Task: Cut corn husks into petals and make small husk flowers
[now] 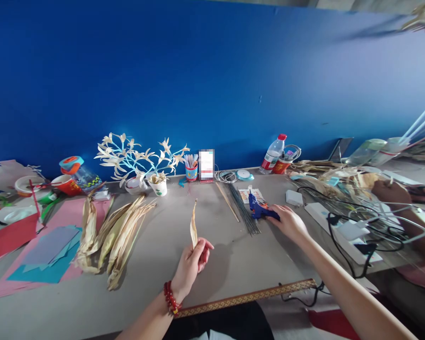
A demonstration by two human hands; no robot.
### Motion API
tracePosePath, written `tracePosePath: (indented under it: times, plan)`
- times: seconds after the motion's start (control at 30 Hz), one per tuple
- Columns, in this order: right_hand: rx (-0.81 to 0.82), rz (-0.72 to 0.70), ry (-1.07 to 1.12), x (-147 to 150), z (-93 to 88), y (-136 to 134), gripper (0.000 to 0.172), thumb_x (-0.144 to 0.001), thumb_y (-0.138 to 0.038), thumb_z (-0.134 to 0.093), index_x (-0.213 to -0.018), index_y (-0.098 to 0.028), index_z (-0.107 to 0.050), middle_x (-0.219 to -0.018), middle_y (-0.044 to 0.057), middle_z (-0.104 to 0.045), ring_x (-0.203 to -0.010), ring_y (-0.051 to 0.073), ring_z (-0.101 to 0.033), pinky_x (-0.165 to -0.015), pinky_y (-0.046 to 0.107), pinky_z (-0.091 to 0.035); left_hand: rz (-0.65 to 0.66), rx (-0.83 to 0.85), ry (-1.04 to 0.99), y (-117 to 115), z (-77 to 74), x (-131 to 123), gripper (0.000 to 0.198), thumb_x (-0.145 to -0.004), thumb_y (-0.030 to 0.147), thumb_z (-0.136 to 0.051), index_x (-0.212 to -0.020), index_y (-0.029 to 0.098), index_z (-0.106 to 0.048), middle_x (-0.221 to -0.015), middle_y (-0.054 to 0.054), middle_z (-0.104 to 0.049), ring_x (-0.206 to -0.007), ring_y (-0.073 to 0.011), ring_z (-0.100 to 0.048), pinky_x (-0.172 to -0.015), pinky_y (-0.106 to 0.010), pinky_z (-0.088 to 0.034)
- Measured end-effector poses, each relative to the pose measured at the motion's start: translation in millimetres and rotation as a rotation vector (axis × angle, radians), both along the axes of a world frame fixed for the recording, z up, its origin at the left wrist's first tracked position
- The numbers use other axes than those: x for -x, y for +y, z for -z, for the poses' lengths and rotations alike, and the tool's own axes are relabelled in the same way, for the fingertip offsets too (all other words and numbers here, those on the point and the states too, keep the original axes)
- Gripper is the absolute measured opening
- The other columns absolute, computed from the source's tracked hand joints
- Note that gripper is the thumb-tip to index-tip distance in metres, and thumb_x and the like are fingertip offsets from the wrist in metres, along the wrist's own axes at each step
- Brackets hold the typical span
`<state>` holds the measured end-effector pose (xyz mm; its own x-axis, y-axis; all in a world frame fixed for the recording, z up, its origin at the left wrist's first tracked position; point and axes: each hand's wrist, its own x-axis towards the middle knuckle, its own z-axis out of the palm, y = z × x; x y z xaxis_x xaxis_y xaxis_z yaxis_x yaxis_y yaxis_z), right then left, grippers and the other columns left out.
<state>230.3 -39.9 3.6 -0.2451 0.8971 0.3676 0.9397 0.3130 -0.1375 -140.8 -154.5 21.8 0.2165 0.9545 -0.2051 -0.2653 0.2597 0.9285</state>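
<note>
Both grasp: left hand (194, 257) a part-hidden husk strip (193, 227), right hand (287, 220) a glue gun (258, 209).

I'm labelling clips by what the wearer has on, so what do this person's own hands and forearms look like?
Both the left hand and the right hand are ungloved, and no sleeve covers the visible forearms. The left wrist wears a red beaded bracelet with a yellowish piece; nothing shows on the right wrist.
</note>
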Motion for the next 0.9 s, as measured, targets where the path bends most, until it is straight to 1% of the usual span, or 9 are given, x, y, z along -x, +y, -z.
tracePosePath:
  times: [0.13, 0.33, 0.43, 0.57, 0.77, 0.9]
  plan:
    - [0.029, -0.04, 0.029, -2.9, 1.2, 1.5, 0.025, -0.088, -0.035, -0.053, -0.106, -0.022, -0.064, -0.105, 0.007, -0.071, -0.091, 0.026, -0.063, -0.079, 0.038, -0.051, -0.005, -0.009, -0.001, -0.3, -0.9, -0.2, 0.044, -0.09, 0.056, -0.05, -0.086, 0.015, -0.063, -0.066, 0.003, -0.043, -0.052, -0.0054, -0.031, -0.046, -0.02, -0.019]
    - [0.107, -0.061, 0.072, -6.2, -4.4, 0.7, 0.024, -0.088, -0.035, -0.051, -0.105, -0.023, -0.063, -0.104, 0.007, -0.071, -0.089, 0.025, -0.064, -0.075, 0.036, -0.05, -0.001, -0.011, -0.005, -1.1, -0.3, 0.5, 0.044, -0.09, 0.056, -0.05, -0.086, 0.015, -0.062, -0.065, 0.003, -0.042, -0.05, -0.005, -0.031, -0.046, -0.02, -0.018]
    - [0.098, -0.052, 0.087, -9.0, -2.6, 2.3, 0.026, -0.087, -0.038, -0.051, -0.104, -0.023, -0.063, -0.101, 0.007, -0.071, -0.088, 0.025, -0.064, -0.075, 0.036, -0.05, 0.001, -0.008, -0.001, -1.2, -0.6, 0.4, 0.043, -0.09, 0.056, -0.051, -0.086, 0.015, -0.062, -0.065, 0.003, -0.043, -0.05, -0.0046, -0.031, -0.046, -0.02, -0.018]
    - [0.055, -0.02, 0.053, -10.1, 0.7, 7.8, 0.026, -0.088, -0.039, -0.052, -0.104, -0.021, -0.062, -0.1, 0.007, -0.07, -0.088, 0.025, -0.062, -0.077, 0.037, -0.049, 0.01, -0.014, 0.001, -0.8, -0.6, 0.2, 0.043, -0.091, 0.056, -0.05, -0.086, 0.014, -0.062, -0.066, 0.003, -0.043, -0.05, -0.0044, -0.03, -0.046, -0.02, -0.018]
    - [0.054, -0.086, 0.032, -10.6, -0.4, 14.0, 0.026, -0.089, -0.039, -0.053, -0.104, -0.02, -0.063, -0.101, 0.009, -0.067, -0.092, 0.026, -0.061, -0.083, 0.039, -0.049, -0.004, -0.013, -0.004, -0.4, -1.1, -0.1, 0.044, -0.089, 0.057, -0.051, -0.086, 0.015, -0.062, -0.065, 0.003, -0.043, -0.05, -0.0048, -0.03, -0.046, -0.02, -0.019]
    - [0.084, -0.107, 0.045, -12.3, 0.1, 14.0, 0.027, -0.089, -0.037, -0.052, -0.108, -0.021, -0.063, -0.106, 0.009, -0.066, -0.096, 0.027, -0.061, -0.087, 0.042, -0.048, 0.0, -0.008, 0.001, 0.0, -2.3, -0.7, 0.044, -0.089, 0.058, -0.052, -0.086, 0.015, -0.063, -0.065, 0.003, -0.043, -0.051, -0.0052, -0.031, -0.046, -0.02, -0.019]
